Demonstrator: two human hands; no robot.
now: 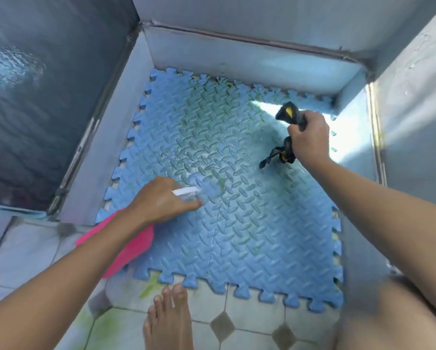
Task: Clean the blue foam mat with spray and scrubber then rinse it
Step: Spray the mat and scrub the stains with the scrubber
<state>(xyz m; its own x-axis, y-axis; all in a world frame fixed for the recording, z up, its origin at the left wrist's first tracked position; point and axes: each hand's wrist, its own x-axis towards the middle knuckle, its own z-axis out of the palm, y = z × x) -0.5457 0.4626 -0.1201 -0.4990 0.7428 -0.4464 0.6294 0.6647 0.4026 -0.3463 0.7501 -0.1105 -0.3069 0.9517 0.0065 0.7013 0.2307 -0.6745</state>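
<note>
The blue foam mat (249, 238) with puzzle edges lies flat on the floor, wet and streaked with green in its middle. My left hand (161, 200) grips a white-handled scrubber (199, 192) whose blurred pale head rests on the mat near its centre. My right hand (309, 137) is closed around a black and yellow spray nozzle (288, 113), held above the mat's far right part with the head pointing left. Whether water is coming out of it cannot be told.
A pink plastic object (133, 248) lies on the mat's left edge under my left forearm. Low grey ledges and walls (237, 56) box the mat in at the back and sides. My bare foot (168, 322) stands on the tiled floor (249, 322) in front.
</note>
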